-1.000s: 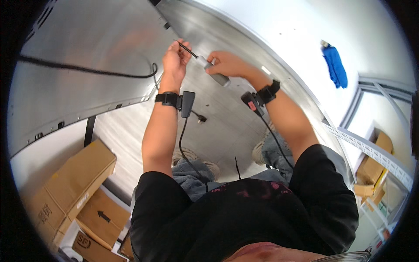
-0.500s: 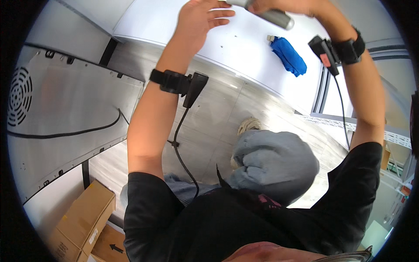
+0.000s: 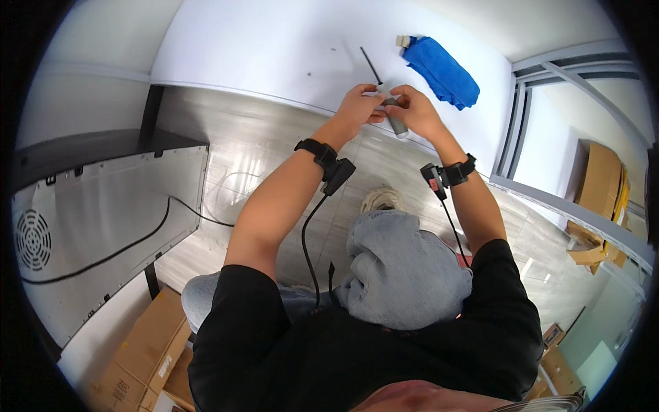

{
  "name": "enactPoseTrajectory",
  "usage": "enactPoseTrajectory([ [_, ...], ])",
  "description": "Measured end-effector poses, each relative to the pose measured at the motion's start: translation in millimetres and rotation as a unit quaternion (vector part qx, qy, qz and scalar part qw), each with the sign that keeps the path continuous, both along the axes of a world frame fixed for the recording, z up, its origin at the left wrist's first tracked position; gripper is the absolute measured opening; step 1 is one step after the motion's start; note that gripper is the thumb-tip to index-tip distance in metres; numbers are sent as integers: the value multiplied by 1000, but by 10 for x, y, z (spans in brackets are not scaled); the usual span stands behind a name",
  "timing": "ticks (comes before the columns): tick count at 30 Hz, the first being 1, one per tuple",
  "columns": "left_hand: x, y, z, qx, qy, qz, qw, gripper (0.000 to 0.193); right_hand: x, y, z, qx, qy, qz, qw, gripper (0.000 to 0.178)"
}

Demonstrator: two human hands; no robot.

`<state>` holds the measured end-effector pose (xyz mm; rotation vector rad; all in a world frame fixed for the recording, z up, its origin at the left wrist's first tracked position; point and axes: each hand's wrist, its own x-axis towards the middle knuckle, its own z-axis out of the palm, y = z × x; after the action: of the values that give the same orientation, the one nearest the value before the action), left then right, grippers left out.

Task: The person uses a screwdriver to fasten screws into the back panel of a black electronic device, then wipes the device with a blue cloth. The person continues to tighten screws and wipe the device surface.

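In front of me, over the near edge of the white tabletop (image 3: 254,48), both my hands meet on a grey cylindrical tool (image 3: 396,122) with a long thin black shaft (image 3: 371,65). My left hand (image 3: 358,108) has its thumb and fingers closed at the collar, where the shaft meets the handle. The right hand (image 3: 420,115) pinches the grey body just below that. The shaft points away from me, up and slightly left. Beyond my right hand lies a folded blue cloth (image 3: 446,72) with a small beige piece (image 3: 403,41) at its far end.
A metal cabinet panel (image 3: 123,226) with a round vent stands at left, a black cable (image 3: 141,242) across it. Cardboard boxes (image 3: 141,343) sit at lower left, another carton (image 3: 600,182) at right beyond the grey frame (image 3: 573,204). Black cables hang from both wrist devices.
Both hands have come down from the top edge toward me with the tool. The left hand's extended fingers have closed on it. The whole view has shifted too.
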<state>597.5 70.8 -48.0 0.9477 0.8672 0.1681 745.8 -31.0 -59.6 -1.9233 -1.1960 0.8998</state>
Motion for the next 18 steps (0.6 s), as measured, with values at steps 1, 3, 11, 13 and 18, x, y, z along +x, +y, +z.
enactPoseTrajectory([
  [1,51,-4,-22,11,23,3,1000,50,-47,-11,49,-3,-19,-7,1000,34],
  [3,148,-2,-87,41,51,4,998,49,-60,-2,35,-14,-20,-30,999,38],
  [11,493,52,-439,191,109,9,975,40,-67,-13,-149,14,-71,-112,991,36],
  [13,557,70,-514,267,140,-8,954,35,-68,-36,-189,63,-131,-118,982,33],
  [18,602,77,-629,335,167,-11,927,34,-77,-39,-173,57,-157,-117,979,26],
])
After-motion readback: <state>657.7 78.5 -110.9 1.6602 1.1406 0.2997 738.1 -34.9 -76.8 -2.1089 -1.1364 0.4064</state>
